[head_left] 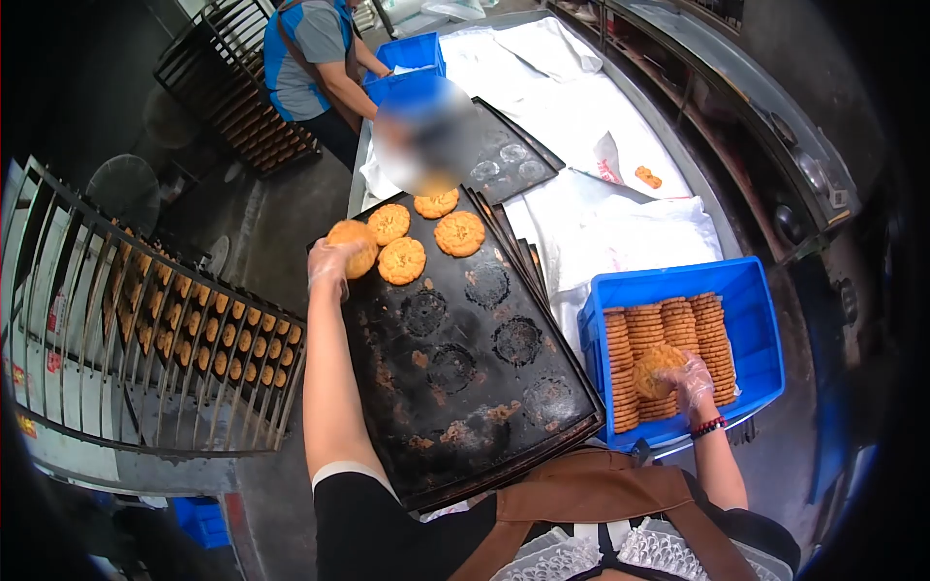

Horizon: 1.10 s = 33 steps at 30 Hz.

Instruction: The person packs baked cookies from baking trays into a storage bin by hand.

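Note:
My left hand [330, 263], in a clear glove, is closed on a round golden cookie [354, 247] at the upper left edge of a black baking tray [465, 407]. Several cookies [459, 233] lie at that tray's far end, and its near part shows round dark marks. More trays are stacked beneath it. On the right, my right hand [693, 384], gloved too, holds another cookie [659, 372] over a blue crate [765, 320]. Tight upright rows of cookies [644, 324] fill much of the crate.
A co-worker [315, 63] stands across the table by another blue crate [421, 53]. Another black tray [513, 155] and a cookie piece [648, 177] lie on the white-covered table [581, 107]. Racks [194, 387] of cookies stand at left.

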Tool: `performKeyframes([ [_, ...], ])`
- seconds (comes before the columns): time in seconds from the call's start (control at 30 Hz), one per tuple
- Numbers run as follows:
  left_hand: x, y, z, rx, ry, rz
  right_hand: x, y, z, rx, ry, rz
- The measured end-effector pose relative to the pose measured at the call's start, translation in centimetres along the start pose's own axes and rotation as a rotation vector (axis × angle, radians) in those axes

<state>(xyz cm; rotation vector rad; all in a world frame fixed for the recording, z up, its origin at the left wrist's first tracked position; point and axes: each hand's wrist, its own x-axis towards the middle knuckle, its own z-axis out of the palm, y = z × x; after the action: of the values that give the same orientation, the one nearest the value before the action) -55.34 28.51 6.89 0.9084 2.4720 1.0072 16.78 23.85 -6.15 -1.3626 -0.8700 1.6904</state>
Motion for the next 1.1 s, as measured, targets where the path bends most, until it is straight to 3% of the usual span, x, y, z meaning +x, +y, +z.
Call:
performKeyframes([
  [0.07, 1.4, 0.9, 0.7, -0.769, -0.148, -0.136, 0.0, 0.0, -0.1, 0.026, 0.006, -0.02],
  [0.27, 7.1, 2.9, 6.8, -0.571, -0.263, -0.254, -0.9, -1.2, -0.1, 0.029, 0.031, -0.073],
  [0.37, 8.0, 4.3, 6.6, -0.281, -0.312, -0.245, -0.9, -1.0, -0.6, 0.071, 0.035, -0.079],
  [0.5, 2.5, 8.6, 5.2, -0.114, -0.334, -0.301, -0.4, -1.1, -0.6, 0.069, 0.049, -0.082],
  [0.57, 1.0, 7.2, 6.9, 0.186, 0.122, 0.275, -0.3, -0.9, -0.4, 0.049, 0.063, -0.076],
  [0.6, 1.0, 6.8, 6.9, 0.189, 0.122, 0.27, -0.1, -0.8, -0.3, 0.054, 0.062, -0.075],
  [0.67, 1.1, 6.4, 6.7, 0.264, -0.075, 0.346, 0.1, -0.6, -0.3, 0.053, 0.055, -0.073],
  [0.7, 0.0, 7.5, 6.4, 0.279, -0.058, 0.3, 0.3, -0.6, -0.3, 0.017, 0.031, -0.066],
  [0.83, -1.2, 7.0, 5.4, 0.039, -0.046, 0.101, 1.5, 1.0, -1.1, -0.01, 0.004, -0.091],
  [0.9, -2.9, 6.3, 3.3, -0.602, -0.323, -0.023, 1.2, 1.0, -1.6, -0.002, -0.001, -0.088],
  [0.93, -3.5, 5.8, 2.8, -0.595, -0.322, -0.019, 1.0, 0.9, -1.5, 0.009, -0.006, -0.085],
  [1.0, -4.9, 4.5, 1.9, -0.664, -0.482, -0.213, 0.7, 0.6, -1.6, 0.038, 0.004, -0.072],
  [1.07, -6.1, 3.4, 2.3, -0.559, -0.613, -0.178, 0.3, 0.0, -1.4, 0.06, 0.016, -0.059],
  [1.1, -6.8, 3.1, 3.0, -0.436, -0.528, -0.177, 0.0, -0.4, -1.2, 0.082, 0.013, -0.067],
])
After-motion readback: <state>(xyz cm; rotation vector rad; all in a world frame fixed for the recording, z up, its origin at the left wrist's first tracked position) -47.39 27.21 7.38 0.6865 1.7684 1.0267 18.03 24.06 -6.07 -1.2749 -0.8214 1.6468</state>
